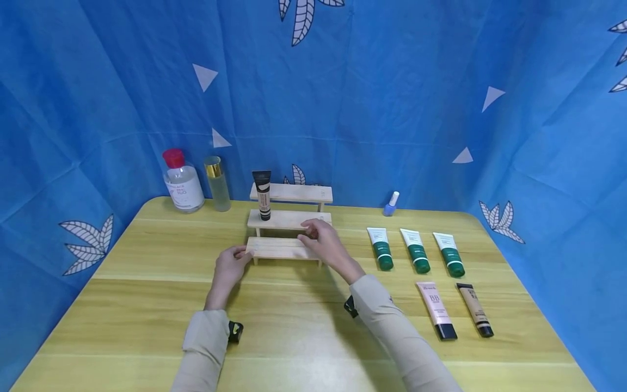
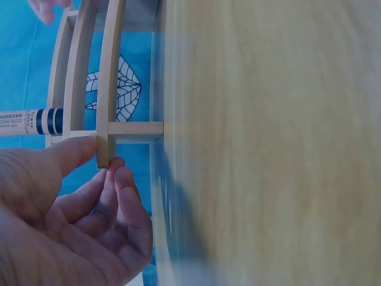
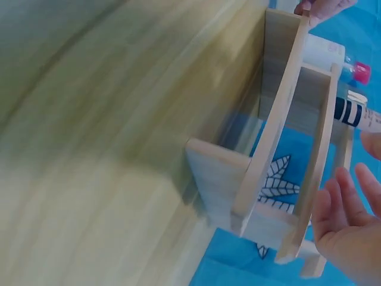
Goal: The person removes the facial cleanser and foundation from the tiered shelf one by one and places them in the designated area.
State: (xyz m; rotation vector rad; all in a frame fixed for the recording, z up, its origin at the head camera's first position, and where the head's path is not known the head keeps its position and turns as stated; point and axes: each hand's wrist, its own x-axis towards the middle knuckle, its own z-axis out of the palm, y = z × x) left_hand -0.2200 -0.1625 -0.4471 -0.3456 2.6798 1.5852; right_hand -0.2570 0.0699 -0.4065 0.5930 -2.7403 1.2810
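A three-step wooden display rack (image 1: 289, 219) stands near the table's back edge. On its middle step, toward the left end, a beige tube with black ends (image 1: 263, 196) stands upright. My left hand (image 1: 232, 268) pinches the left end of the lowest step, thumb on top and fingertips at the end, as the left wrist view shows. Over the right part of the rack is my right hand (image 1: 323, 242), near the middle step with nothing in its grasp. Its fingers (image 3: 333, 202) are loosely bent beside that step; whether they touch it I cannot tell.
At the back left stand a red-capped bottle (image 1: 185, 188) and a gold-capped bottle (image 1: 217, 185). Nail polish (image 1: 390, 204) stands back right. Three green-and-white tubes (image 1: 415, 251), a pink BB tube (image 1: 436, 307) and a beige tube (image 1: 474, 309) lie at right. Blue cloth (image 1: 392, 81) hangs behind.
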